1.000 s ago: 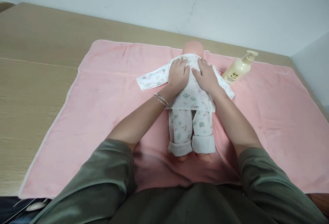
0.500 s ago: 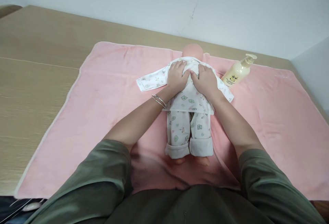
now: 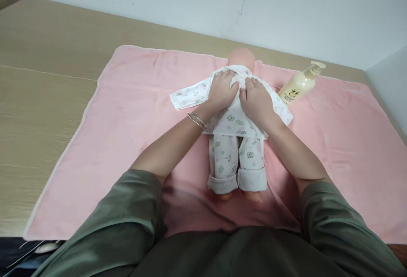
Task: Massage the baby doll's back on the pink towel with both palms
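Observation:
A baby doll (image 3: 241, 59) lies on a pink blanket (image 3: 136, 120), its head away from me and its feet towards me. It wears a white printed top (image 3: 235, 120) and matching trousers (image 3: 251, 154) with turned-up cuffs. My left hand (image 3: 223, 88) rests flat on the left side of the doll's upper body, thumb pointing inward. Mirroring it, my right hand (image 3: 257, 99) lies on the right side, fingers stretched towards the doll's neck. Both palms press on the cloth, which is creased between them; neither hand grips anything. The doll's face is not visible.
A cream pump bottle (image 3: 300, 84) stands on the blanket to the right of the doll, close to its sleeve. The wooden table (image 3: 47, 99) extends to the left. Behind it is a pale wall (image 3: 178, 6) with a crack.
The view has shifted slightly, so the scene sits a little higher and further right. My hands remain on the doll's upper body, and the thumbs have moved slightly apart.

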